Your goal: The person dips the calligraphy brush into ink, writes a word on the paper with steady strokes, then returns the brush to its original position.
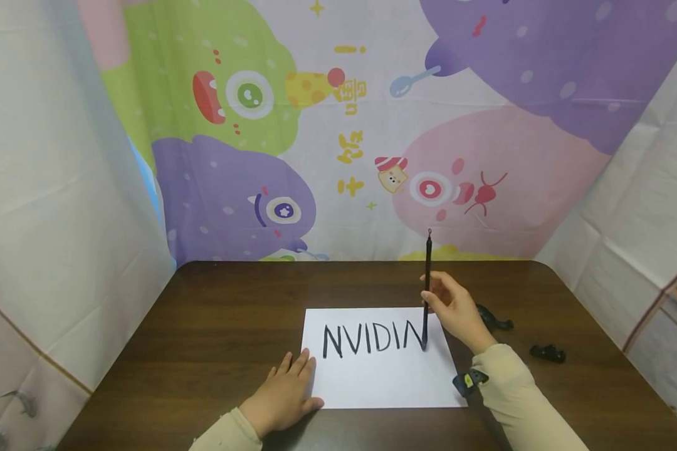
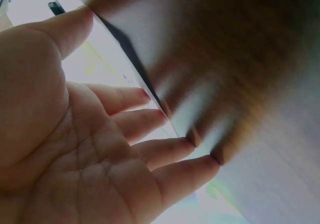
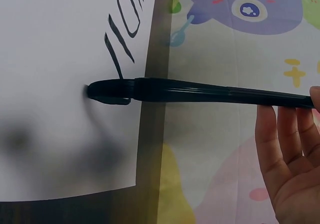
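A white sheet of paper (image 1: pixel 383 382) lies on the brown table, with large black brush letters (image 1: pixel 367 338) reading NVIDI and further slanted strokes at their right end. My right hand (image 1: pixel 454 307) pinches a long black writing brush (image 1: pixel 427 269) high on its handle, thumb against fingers. The brush stands nearly upright, its dark tip down at the last strokes. In the right wrist view the brush (image 3: pixel 185 90) crosses the frame to the fingertips of that hand (image 3: pixel 295 169). My left hand (image 1: pixel 284 385) rests at the paper's left edge, fingers spread; its palm side (image 2: pixel 95 149) fills the left wrist view.
Right of the right hand lie a black curved object (image 1: pixel 493 318), partly hidden by that hand, and a small black bumpy object (image 1: pixel 547 353). A cartoon-printed cloth (image 1: pixel 361 238) hangs behind the table (image 1: pixel 214 332). White cloth (image 1: pixel 45 156) hangs on the left side.
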Motion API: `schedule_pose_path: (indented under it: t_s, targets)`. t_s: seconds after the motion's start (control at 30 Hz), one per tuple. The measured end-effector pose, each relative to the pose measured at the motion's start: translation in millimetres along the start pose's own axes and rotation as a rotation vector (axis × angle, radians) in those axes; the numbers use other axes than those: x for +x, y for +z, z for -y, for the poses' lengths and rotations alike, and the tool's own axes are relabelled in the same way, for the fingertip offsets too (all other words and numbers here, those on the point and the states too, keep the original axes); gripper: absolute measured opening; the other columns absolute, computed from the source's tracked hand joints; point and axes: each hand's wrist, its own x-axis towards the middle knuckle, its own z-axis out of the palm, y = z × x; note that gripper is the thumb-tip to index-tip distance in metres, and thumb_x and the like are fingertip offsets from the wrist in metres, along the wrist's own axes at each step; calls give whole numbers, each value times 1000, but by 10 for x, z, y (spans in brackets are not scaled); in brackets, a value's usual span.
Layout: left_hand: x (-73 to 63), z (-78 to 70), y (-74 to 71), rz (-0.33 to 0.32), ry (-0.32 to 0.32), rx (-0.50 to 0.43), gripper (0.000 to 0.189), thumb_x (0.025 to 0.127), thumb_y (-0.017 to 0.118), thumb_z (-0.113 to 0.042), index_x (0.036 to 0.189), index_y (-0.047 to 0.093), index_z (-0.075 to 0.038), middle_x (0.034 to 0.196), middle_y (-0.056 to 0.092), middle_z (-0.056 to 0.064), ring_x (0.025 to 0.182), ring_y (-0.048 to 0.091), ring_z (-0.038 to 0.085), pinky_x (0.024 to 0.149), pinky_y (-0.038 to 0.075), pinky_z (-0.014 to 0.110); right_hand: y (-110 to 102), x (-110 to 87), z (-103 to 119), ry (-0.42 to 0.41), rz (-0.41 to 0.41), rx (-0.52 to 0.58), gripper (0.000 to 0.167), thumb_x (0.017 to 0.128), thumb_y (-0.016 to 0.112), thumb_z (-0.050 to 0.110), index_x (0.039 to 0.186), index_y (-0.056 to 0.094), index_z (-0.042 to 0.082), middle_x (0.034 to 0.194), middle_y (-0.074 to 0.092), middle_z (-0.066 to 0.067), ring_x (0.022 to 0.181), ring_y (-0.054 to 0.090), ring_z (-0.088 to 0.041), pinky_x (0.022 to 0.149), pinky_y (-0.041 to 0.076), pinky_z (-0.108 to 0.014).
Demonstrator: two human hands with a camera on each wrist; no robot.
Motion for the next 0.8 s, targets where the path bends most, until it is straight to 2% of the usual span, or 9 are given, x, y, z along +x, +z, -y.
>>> schedule_pose_path:
  t_s: [0.1,0.2,0.47,0.67,0.8]
  targets:
    - [-2,3,-2,-2,0,0,77,88,68,-45,143,45,3,153,37,24,137,33,55,102,34,72,-3,-2,3,7,8,5,29,92,63,-3,120,58,-7,85,60,-16,70,62,-33,63,59,-41]
    - [-1,6,-2,-1,-1,0,76,88,68,-44,143,44,3,154,37,23,138,33,55,103,34,71,-5,-1,2,8,11,7,29,92,63,-3,120,58,-8,85,59,-16,70,62,-32,63,59,-41]
    - [2,8,-8,4,-5,-1,77,88,68,-45,144,43,2,154,36,23,138,33,55,103,33,71,-14,27,-4,-30,-34,21,27,91,63,-5,117,58,-7,86,60,-19,70,62,-22,59,57,-28]
    - [3,9,-12,2,-7,-6,77,88,68,-44,143,44,3,154,36,24,138,33,55,104,33,71,-30,60,-23,-56,-97,119,24,90,62,-9,113,56,-11,83,59,-23,69,64,-24,58,57,-28]
    - [0,5,-15,1,-6,-5,77,88,68,-45,143,44,3,154,36,24,137,33,56,103,33,71,-23,65,-46,-56,-118,193,24,90,61,-10,112,54,-13,82,60,-28,69,66,-19,59,57,-26]
